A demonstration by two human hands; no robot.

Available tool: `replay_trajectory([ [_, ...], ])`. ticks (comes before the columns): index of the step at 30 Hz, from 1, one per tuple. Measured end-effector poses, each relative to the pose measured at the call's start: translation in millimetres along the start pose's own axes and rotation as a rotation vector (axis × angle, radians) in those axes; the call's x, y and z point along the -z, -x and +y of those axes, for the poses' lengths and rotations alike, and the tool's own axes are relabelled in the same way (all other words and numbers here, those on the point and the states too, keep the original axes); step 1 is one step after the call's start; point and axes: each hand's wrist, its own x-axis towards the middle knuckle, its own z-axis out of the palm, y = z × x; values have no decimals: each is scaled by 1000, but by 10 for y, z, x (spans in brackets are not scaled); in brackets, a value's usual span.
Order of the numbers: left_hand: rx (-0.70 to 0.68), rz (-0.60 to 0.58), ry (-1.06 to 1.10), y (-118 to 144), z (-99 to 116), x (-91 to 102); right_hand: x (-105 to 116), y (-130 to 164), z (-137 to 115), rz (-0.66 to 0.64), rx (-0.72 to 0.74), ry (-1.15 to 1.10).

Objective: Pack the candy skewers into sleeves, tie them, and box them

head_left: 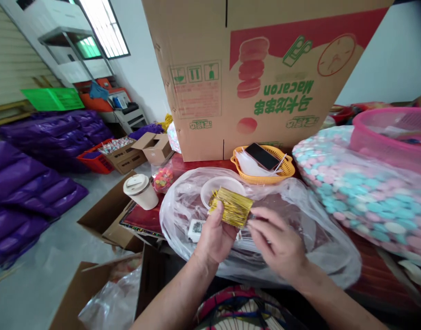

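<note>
My left hand [215, 238] is closed around a flat bundle of gold twist ties [233, 206], thumb on top and fingers beneath. At the bundle's right end, my right hand [277, 240] has its thumb and fingers pinched together; what sits between them is too small to make out. Behind the bundle stands a white bowl [221, 182], partly covered by it, with some gold pieces at its rim. A small white box with a printed black pattern [196, 230] lies left of my left hand. Clear plastic sheeting [183, 192] spreads under all of these on the dark red table.
A large Macaron carton [203, 105] stands at the back. Before it is a yellow basket [286, 170] with a phone [262, 156]. A lidded cup [141, 192] stands left. At right are a bag of pastel candies [365, 192] and a pink basket [382, 137].
</note>
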Motion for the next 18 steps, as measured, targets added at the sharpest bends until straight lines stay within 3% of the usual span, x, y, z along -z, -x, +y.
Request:
replay_trajectory([
  [4, 8, 8, 14, 20, 3, 38, 129, -105, 45, 86, -273, -132],
  [8, 1, 23, -15, 38, -8, -16, 72, -113, 50, 40, -288, -166],
  [12, -24, -3, -69, 34, -13, -27, -56, -48, 16, -77, -403, -259],
  [14, -45, -20, -82, 34, -25, -17, -73, -55, 20, -89, -367, -230],
  [18, -67, -33, -107, 43, -46, -2, -3, -179, 106, 14, -197, -25],
])
